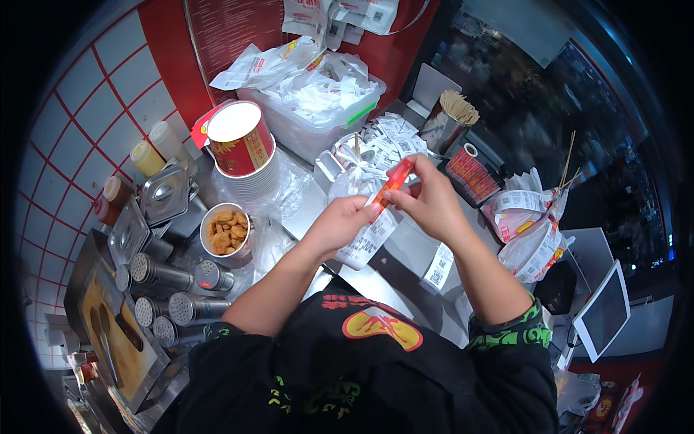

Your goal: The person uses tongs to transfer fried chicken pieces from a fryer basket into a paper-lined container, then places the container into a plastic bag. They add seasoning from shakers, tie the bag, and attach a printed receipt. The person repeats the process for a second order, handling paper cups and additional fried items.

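Note:
Both my hands meet over the middle of the counter at a red printed strip (391, 187), perhaps a sticker. My left hand (347, 219) pinches its lower end between thumb and fingers. Higher up, my right hand (428, 195) grips the strip's upper part. Just beneath them is a white plastic bag with a knotted top (352, 182); a wooden stick stands up by the knot. A long printed receipt (371, 238) hangs below my left hand, over the bag. Whether my left fingers also touch the receipt or bag is hidden.
Left are a paper bucket of fried pieces (226, 232), stacked red buckets (241, 138) and metal shakers (162, 271). Behind are a plastic bin of bags (325, 108) and a can of wooden sticks (447, 127). Right are a sticker roll (471, 171), packed bags (523, 217) and a screen (602, 309).

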`<state>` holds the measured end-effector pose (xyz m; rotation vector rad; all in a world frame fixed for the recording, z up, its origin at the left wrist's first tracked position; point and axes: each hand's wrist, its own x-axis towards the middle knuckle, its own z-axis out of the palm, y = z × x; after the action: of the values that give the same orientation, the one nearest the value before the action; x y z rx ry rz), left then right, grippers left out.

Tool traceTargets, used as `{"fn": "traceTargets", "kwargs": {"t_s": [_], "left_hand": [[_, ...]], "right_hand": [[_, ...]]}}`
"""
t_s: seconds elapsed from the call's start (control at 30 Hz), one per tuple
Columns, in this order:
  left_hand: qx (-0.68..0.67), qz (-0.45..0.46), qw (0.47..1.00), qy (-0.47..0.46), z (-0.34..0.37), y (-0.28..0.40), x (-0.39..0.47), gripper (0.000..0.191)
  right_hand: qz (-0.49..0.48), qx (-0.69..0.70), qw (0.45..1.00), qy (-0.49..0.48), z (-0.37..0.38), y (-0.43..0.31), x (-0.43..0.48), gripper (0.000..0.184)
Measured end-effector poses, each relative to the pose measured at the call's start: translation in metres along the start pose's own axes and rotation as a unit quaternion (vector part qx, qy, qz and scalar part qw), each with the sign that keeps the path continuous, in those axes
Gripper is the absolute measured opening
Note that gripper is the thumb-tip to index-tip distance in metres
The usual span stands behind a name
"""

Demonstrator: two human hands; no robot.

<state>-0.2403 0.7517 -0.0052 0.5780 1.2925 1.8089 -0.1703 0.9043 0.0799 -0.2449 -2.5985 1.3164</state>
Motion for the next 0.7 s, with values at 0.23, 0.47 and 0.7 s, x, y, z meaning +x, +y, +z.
{"fn": "traceTargets", "kwargs": {"t_s": [0.23, 0.47, 0.7], "left_hand": [[0.348, 0.096, 0.921, 0.146, -0.034, -0.018, -0.003, 0.021], [0.515, 0.01, 0.833, 0.204, -0.052, 0.006, 0.05, 0.024], [0.473, 0.061, 0.841, 0.254, -0.066, -0.005, 0.072, 0.031]], "right_hand": [[-0.093, -0.034, 0.993, 0.068, 0.024, 0.045, 0.027, 0.016], [0.071, -0.141, 0.987, 0.014, 0.043, 0.073, 0.107, 0.024], [0.144, -0.01, 0.989, -0.008, 0.062, 0.113, 0.12, 0.033]]}}
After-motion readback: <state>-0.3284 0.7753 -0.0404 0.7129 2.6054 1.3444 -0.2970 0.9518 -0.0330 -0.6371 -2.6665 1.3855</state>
